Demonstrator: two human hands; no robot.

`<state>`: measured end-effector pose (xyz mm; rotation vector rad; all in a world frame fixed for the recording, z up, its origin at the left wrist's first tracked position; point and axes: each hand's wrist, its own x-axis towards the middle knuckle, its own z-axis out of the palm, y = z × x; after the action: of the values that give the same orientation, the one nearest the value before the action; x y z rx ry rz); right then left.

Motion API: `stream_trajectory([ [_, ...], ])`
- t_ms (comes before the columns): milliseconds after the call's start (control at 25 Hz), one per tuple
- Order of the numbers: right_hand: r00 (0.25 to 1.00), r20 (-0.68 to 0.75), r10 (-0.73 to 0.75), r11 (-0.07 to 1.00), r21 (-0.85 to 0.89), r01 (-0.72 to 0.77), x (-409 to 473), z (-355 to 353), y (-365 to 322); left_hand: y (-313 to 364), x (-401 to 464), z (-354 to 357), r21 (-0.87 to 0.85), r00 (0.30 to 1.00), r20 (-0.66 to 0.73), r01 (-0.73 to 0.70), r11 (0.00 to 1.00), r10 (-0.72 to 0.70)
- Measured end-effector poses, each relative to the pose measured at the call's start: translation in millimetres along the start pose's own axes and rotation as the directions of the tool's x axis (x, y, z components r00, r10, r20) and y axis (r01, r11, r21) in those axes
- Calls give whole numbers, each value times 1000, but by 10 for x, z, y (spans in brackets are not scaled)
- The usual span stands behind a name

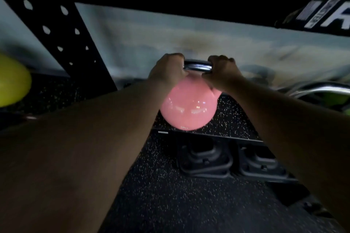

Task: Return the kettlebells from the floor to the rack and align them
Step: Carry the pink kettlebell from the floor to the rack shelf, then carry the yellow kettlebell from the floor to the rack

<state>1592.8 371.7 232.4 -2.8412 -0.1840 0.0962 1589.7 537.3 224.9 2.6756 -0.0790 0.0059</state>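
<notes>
A pink kettlebell (188, 104) with a chrome handle sits at the middle of the view, over the speckled black rack shelf (234, 117). My left hand (166, 71) grips the left end of the handle and my right hand (221, 72) grips the right end, with a short stretch of chrome showing between them. The ball's underside is at the shelf's front edge; whether it rests on the shelf or hangs just above it I cannot tell. A yellow-green kettlebell (13, 81) shows at the far left edge.
A black perforated rack upright (62, 34) slants at the left. On the right, a chrome handle (322, 89) over a green kettlebell lies on the same shelf. Two dark kettlebells (206, 159) stand on a lower level. Speckled rubber floor (170, 204) is below.
</notes>
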Motion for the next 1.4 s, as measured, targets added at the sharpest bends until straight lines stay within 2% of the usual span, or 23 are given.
stream_trajectory([
  [80,998,-28,-50,994,-98,47,-59,-54,-24,20,-61,-3,-75,1000,-13,14,997,-15],
  [120,987,-76,-144,983,-125,134,-135,-70,-82,-16,-167,-2,-109,999,-41,29,994,-34],
  [240,845,-200,-496,868,-148,474,-506,21,-430,-392,-800,-2,-154,964,-208,132,979,-163],
  [320,763,-103,-638,768,-152,622,-793,207,-771,-760,-1429,18,-174,921,-238,273,946,-309],
  [440,662,80,-745,656,-88,749,-1220,580,-1332,-1254,-2459,47,-164,849,-203,461,872,-487],
  [520,533,173,-828,536,-30,843,-1613,908,-1819,-1576,-3313,70,-198,733,-227,610,768,-641],
  [600,368,271,-889,393,42,919,-2099,1290,-2296,-1813,-4239,136,-254,580,-238,737,626,-779],
  [760,64,404,-913,148,179,973,-3303,2077,-3129,-2019,-5992,359,-403,286,-194,849,342,-938],
  [960,-288,486,-825,-142,315,939,-5415,2885,-3923,-1872,-8223,825,-526,-147,-95,847,-76,-985],
  [1080,-438,510,-740,-259,384,886,-6506,3206,-4062,-1567,-9241,1091,-562,-327,-60,792,-239,-943],
  [1240,-589,521,-618,-394,444,805,-7816,3649,-4082,-1226,-10393,1569,-556,-471,23,727,-403,-882],
  [1320,-632,540,-555,-447,447,775,-8278,3936,-4041,-1183,-10799,1823,-525,-503,74,714,-462,-861],
  [1400,-665,559,-495,-494,448,745,-8556,4245,-3967,-1239,-11063,2056,-484,-505,126,720,-497,-854],
])
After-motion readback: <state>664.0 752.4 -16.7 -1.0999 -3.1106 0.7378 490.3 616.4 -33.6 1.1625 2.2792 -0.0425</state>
